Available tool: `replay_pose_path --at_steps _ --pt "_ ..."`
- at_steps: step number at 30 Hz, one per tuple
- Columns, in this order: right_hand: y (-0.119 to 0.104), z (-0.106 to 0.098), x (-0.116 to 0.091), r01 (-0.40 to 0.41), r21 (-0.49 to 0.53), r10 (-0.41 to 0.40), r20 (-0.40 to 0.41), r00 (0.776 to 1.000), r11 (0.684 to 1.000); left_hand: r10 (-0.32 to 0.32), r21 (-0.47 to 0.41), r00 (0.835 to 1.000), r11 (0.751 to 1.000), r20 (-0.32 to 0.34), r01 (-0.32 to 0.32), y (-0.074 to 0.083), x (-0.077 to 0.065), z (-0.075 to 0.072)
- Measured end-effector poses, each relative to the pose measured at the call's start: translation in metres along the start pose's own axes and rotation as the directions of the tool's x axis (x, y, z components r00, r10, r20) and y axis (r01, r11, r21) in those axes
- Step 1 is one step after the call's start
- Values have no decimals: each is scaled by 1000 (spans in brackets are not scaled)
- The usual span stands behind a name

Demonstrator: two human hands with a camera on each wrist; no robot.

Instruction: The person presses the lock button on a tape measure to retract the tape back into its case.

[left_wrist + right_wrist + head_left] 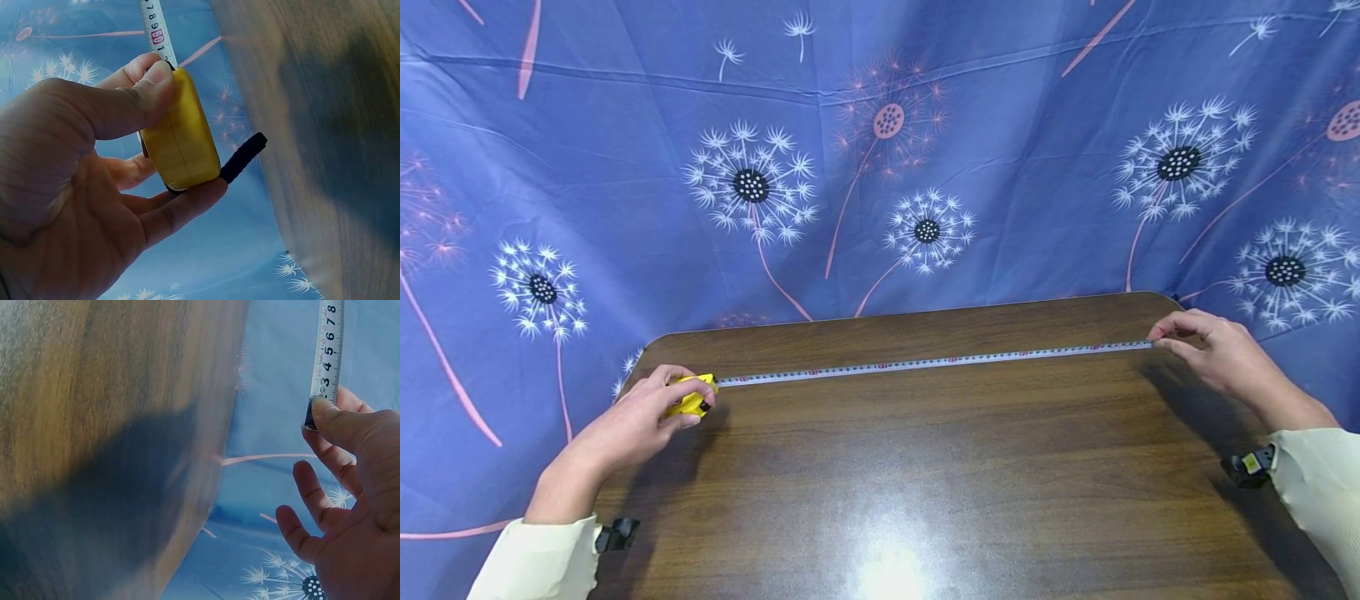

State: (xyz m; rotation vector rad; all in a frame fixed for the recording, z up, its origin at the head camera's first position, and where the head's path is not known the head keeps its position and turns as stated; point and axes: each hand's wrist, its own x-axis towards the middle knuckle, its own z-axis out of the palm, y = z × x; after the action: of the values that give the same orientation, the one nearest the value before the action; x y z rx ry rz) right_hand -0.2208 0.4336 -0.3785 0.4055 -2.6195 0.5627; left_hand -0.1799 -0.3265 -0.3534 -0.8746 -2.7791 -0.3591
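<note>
A yellow tape measure (691,397) is gripped in my left hand (643,412), at the left side of the table. Its white blade (917,363) runs out to the right across the far part of the table. My right hand (1228,354) pinches the blade's end between thumb and forefinger. In the left wrist view, the thumb presses the top of the yellow case (181,137) near the blade's mouth, by a red 60 mark, and a black strap (245,156) hangs off the case. The right wrist view shows the metal end hook (309,428) beneath the thumb, other fingers spread.
The brown wooden table (925,467) has rounded far corners and a bright glare near its front. Behind it hangs a blue cloth (1022,233) printed with dandelions, which also drops past the table's sides. Dark camera mounts (1247,467) sit at both wrists.
</note>
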Motion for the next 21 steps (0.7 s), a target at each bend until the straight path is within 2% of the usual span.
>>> replay_pose_path --at_steps 8,21 --pt "1 0 -1 -11 -7 11 15 1000 1000 16 0 1000 1000 -10 -16 0 0 1" --pt "1 7 -1 36 29 -34 -45 998 999 28 -31 1000 999 -9 -29 2 -2 0"
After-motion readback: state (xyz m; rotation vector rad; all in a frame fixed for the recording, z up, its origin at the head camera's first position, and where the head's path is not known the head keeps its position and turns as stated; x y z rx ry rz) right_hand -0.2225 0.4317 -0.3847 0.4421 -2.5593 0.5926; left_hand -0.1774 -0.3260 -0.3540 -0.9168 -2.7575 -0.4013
